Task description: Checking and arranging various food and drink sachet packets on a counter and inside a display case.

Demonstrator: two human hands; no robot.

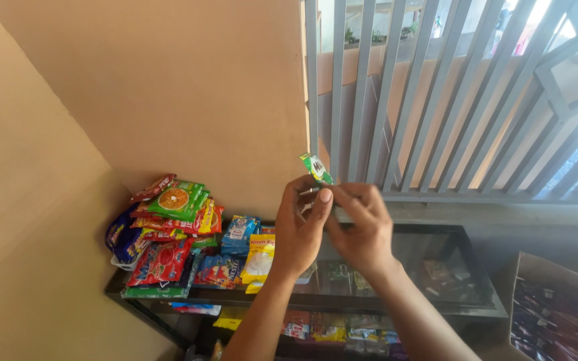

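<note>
Green sachet (316, 168) above glass counter (436, 267), pinched in left hand (301, 230) grip, right hand (362, 227) grip clamped alongside

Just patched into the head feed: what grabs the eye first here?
Both hands meet mid-frame, the left hand and right hand pinching a small green sachet raised before the grey window bars. Lower left, a bright heap of snack packets crowds the corner of a glass-topped counter. A cardboard box of dark packets sits at the far right.

Glossy plastic green sachet (316, 167), shiny foil packets (168, 234), smooth glass counter (449, 267), matt painted wall (168, 87), metal bars (396, 93)
</note>
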